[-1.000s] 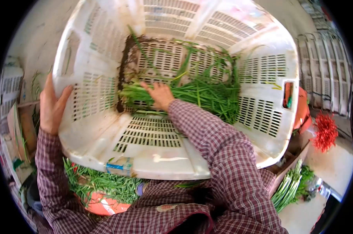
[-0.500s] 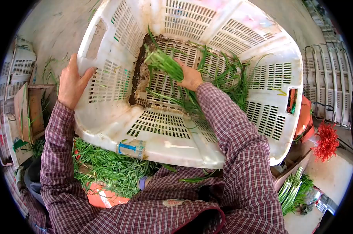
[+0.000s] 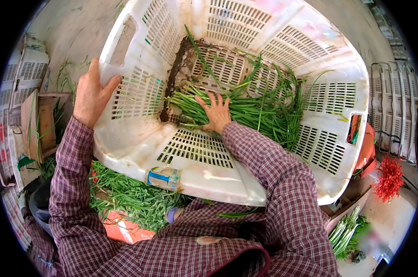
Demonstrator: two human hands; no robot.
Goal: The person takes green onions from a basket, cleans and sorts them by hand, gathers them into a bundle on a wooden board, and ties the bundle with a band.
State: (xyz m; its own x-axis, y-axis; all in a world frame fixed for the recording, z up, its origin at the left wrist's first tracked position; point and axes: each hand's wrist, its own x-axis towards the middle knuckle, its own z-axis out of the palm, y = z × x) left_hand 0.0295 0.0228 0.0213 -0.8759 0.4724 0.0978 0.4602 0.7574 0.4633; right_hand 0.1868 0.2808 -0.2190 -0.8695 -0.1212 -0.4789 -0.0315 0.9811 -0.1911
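One loose bunch of long, narrow green stalks (image 3: 259, 112) lies on the slotted bottom of one large, scuffed white plastic crate (image 3: 218, 193) before you. Your right hand (image 3: 216, 114) rests on the stalks, unclenched, fingers spread; your left hand (image 3: 91, 94) clasps the crate's left rim. Below the near rim is one heap of green leaves (image 3: 142, 196). To the right are one bright red bristly tuft (image 3: 387, 178) and one bundle of pale-stemmed greens (image 3: 344, 235). Beyond the crate spreads a beige-grey floor (image 3: 82, 25).
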